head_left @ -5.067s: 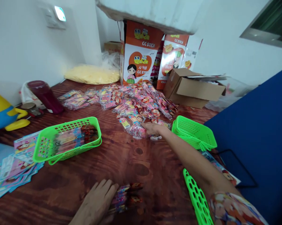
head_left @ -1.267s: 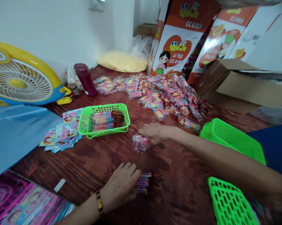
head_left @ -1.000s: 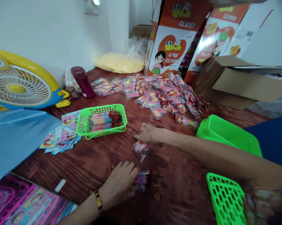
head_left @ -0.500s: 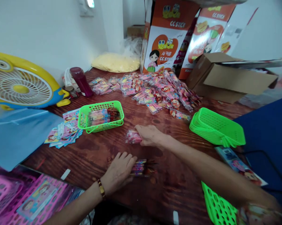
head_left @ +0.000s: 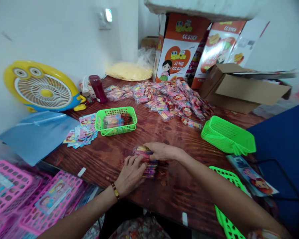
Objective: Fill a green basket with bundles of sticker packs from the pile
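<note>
My left hand (head_left: 130,174), with a beaded bracelet at the wrist, curls over the left end of a small pile of shiny plastic packets (head_left: 150,170) on the wooden table (head_left: 184,205). Just beyond it, my right hand (head_left: 164,152) grips more pink and yellow packets (head_left: 141,151). That bunch now lies right against the far side of the pile. Fingers hide part of both groups. Further back, a green basket (head_left: 116,132) contains similar packets. Printed cards (head_left: 83,132) lie fanned out to its left.
A heap of packets (head_left: 174,96) covers the back of the table, before printed cartons (head_left: 179,49) and an open cardboard box (head_left: 239,86). Stacked green baskets (head_left: 226,136) stand right. A yellow fan (head_left: 44,88) and purple bottle (head_left: 97,89) are left; pink baskets (head_left: 52,202) sit lower left.
My right hand has brought its packets nearer, up against the pile under my left hand. The head view has shifted, so the surroundings appear moved slightly.
</note>
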`<move>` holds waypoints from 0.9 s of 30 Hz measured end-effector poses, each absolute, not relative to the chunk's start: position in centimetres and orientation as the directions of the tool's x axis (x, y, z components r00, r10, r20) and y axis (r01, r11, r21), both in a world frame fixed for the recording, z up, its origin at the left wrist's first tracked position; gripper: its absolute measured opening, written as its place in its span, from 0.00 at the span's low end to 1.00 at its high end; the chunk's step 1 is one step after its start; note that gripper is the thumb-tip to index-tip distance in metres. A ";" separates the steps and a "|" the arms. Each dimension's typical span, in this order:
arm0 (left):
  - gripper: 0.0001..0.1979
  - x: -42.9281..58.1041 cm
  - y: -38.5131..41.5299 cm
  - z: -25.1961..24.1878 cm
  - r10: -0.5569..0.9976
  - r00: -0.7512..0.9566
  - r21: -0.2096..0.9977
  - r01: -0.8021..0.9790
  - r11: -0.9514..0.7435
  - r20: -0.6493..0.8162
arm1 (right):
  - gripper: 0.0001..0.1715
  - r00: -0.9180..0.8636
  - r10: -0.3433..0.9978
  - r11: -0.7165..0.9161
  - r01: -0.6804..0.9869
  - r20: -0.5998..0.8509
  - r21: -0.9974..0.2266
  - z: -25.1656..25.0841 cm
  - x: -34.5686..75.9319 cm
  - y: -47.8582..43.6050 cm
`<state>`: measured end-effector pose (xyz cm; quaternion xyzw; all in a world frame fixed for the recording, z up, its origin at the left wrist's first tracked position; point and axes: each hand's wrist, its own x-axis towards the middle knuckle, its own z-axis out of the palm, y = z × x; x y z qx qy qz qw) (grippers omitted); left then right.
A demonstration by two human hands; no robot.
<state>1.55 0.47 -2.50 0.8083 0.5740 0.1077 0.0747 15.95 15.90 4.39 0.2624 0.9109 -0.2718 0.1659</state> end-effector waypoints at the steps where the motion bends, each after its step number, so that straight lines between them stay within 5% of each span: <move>1: 0.26 1.6 0.3 -2.7 0.947 0.293 0.237 0.919 -0.316 0.129 | 0.21 -0.817 0.399 0.721 0.560 -0.417 -0.407 4.2 16.0 15.7; 7: 0.31 1.6 -0.1 -3.3 0.953 0.232 0.243 0.930 -0.276 0.194 | 0.19 -0.819 0.474 0.748 0.568 -0.323 -0.344 3.8 16.9 14.2; 11: 0.32 1.6 0.7 -4.1 0.917 0.251 0.324 0.879 -0.350 0.309 | 0.40 -0.830 0.414 0.699 0.553 -0.373 -0.453 3.7 17.5 13.0; 14: 0.34 1.5 1.2 -4.5 0.888 0.242 0.350 0.853 -0.386 0.390 | 0.56 -0.791 0.515 0.729 0.607 -0.330 -0.317 2.6 17.0 11.4; 16: 0.35 1.2 1.2 -4.7 0.878 0.256 0.362 0.837 -0.411 0.405 | 0.57 -0.770 0.576 0.737 0.635 -0.274 -0.234 1.6 16.6 10.6; 22: 0.53 -0.7 0.2 -6.2 0.964 -0.040 0.609 0.782 -0.133 0.262 | 0.48 -0.767 0.597 0.730 0.641 -0.235 -0.237 0.7 16.2 10.7; 27: 0.52 -1.1 0.4 -7.4 0.993 0.016 0.654 0.752 -0.089 0.118 | 0.56 -0.748 0.606 0.721 0.661 -0.271 -0.210 0.7 16.0 10.3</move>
